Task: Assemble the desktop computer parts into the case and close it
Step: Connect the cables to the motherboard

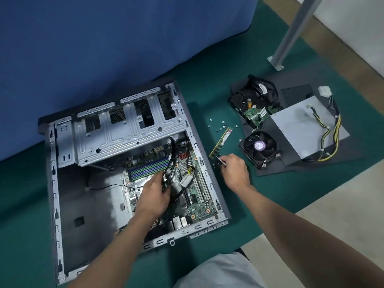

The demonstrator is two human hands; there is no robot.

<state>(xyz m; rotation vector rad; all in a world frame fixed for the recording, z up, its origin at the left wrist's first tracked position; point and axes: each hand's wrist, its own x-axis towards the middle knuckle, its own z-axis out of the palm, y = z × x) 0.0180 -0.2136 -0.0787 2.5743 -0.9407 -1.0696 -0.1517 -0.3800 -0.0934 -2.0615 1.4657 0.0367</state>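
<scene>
Head view: we look down at an open computer case (52, 183) lying on its side on a green mat (207, 96).
Case: the motherboard (197, 196) sits inside it, with black cables (172, 154) running across the board.
Left hand (154, 194): it reaches into the case and rests over the middle of the motherboard, beside the cables. Its fingers are hidden from us, so we cannot tell whether its grip holds anything.
Right hand (235, 171): it is outside the case, just beside the right wall. Its fingers are curled, the grip pinching the near end of the memory stick (221, 142).
Memory stick: it lies on the mat between the case and the fan (259, 147).
Screws (220, 125): these are scattered on the mat near the far end of the stick.
Other parts: the fan, the hard drive (249, 104) and the power supply (301, 129) rest on a black panel (295, 92), right of the case.
Background: a metal post (295, 32) stands beyond the panel.
</scene>
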